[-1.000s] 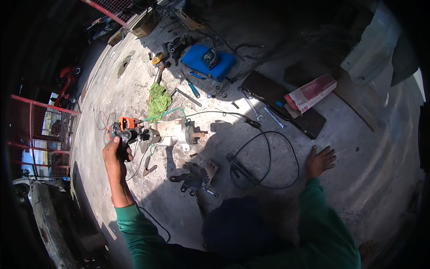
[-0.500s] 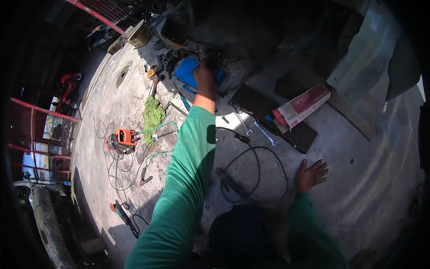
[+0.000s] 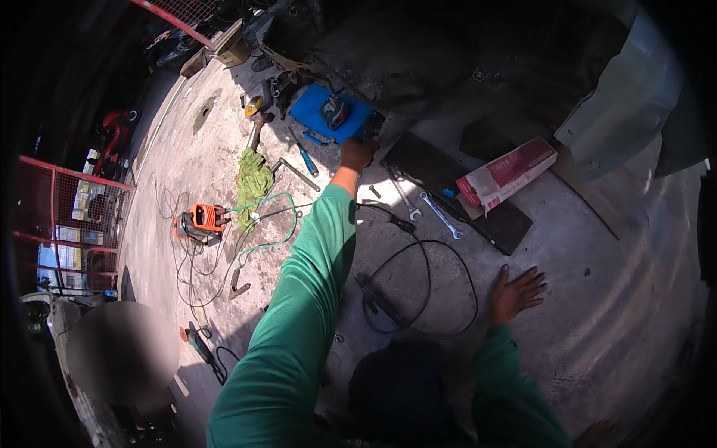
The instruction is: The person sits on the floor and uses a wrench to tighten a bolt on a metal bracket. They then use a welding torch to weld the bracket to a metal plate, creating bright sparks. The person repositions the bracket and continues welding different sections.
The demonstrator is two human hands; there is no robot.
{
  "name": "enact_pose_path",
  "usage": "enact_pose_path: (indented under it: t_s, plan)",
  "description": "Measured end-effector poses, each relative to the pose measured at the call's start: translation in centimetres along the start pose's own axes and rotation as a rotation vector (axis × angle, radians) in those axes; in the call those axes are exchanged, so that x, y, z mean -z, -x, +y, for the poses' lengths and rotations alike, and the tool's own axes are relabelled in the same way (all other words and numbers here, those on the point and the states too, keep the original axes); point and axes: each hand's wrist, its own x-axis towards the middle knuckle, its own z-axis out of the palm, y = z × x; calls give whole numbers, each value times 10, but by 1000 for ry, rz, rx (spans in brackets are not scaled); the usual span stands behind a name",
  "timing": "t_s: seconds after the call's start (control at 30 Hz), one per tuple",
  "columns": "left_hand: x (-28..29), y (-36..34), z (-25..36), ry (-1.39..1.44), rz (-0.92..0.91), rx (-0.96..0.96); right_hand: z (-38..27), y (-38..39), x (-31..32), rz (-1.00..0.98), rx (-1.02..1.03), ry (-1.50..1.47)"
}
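My left hand (image 3: 358,154) reaches far forward, its fingers curled closed at the near edge of a blue flat case (image 3: 308,110). What it grips, if anything, is hidden by the hand. A dark, rounded object (image 3: 334,112) sits on top of the case; I cannot make out its kind. Left of that hand lie a blue-handled screwdriver (image 3: 306,160) and a dark metal bar (image 3: 299,176). My right hand (image 3: 515,293) rests flat on the concrete with fingers spread, holding nothing. Two wrenches (image 3: 442,216) and a bolt (image 3: 375,191) lie between the hands.
A dark board (image 3: 508,233) carries a red and white box (image 3: 508,175). Black cable (image 3: 476,287) loops before me. At left are an orange welding machine (image 3: 207,219), a green cloth (image 3: 254,179), a hammer (image 3: 261,118) and an angle grinder (image 3: 203,351). Sheet metal (image 3: 620,112) stands at far right.
My left hand has drawn back from over the blue case to its near edge, uncovering the dark object on top. The right hand stays flat on the floor.
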Motion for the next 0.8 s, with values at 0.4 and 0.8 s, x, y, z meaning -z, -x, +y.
enact_pose_path:
  t_s: [0.4, 0.8]
  plan:
    - [273, 246, -32, -786, -363, -454, 16, -4, -33, 84, 25, -69]
    - [219, 571, -331, -448, -665, 274, 62, -52, 3, -224, 218, -403]
